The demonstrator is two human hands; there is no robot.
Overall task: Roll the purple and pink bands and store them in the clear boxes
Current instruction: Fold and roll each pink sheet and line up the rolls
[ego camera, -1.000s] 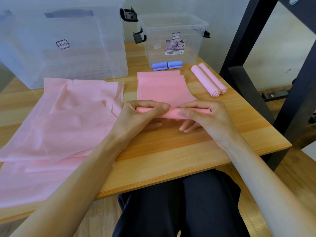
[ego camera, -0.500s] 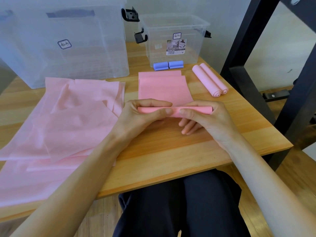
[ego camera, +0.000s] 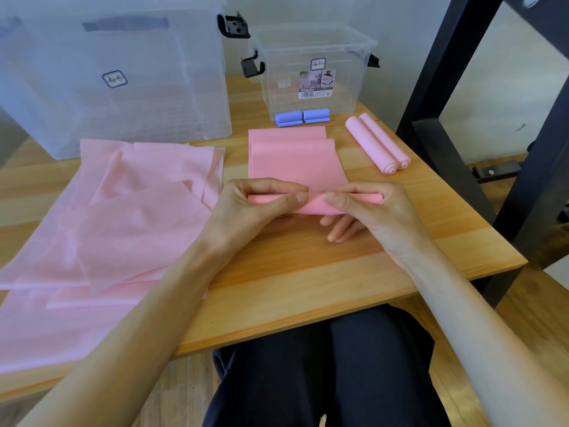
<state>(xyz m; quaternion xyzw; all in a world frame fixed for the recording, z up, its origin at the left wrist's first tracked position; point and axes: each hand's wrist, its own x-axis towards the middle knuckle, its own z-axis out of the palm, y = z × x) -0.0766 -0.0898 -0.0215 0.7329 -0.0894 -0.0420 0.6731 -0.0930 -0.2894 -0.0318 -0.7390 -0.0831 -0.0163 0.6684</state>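
A pink band [ego camera: 294,161] lies flat on the wooden table [ego camera: 308,272], its near end wound into a thin roll [ego camera: 311,204]. My left hand [ego camera: 249,208] pinches the roll's left half between thumb and fingers. My right hand [ego camera: 369,208] pinches the right half the same way. Two finished pale pink rolls [ego camera: 377,143] lie side by side at the right. Two small purple rolls [ego camera: 303,117] sit in front of the small clear box [ego camera: 314,66]. A large clear box [ego camera: 114,75] stands at the back left.
A pile of loose pink bands [ego camera: 117,217] covers the left of the table and reaches its front edge. A black metal frame [ego camera: 449,87] rises just past the table's right side. My dark-trousered legs [ego camera: 323,371] are under the front edge.
Both hands have turned the roll a little farther away from me, so the flat part of the band is slightly shorter. The view has shifted slightly.
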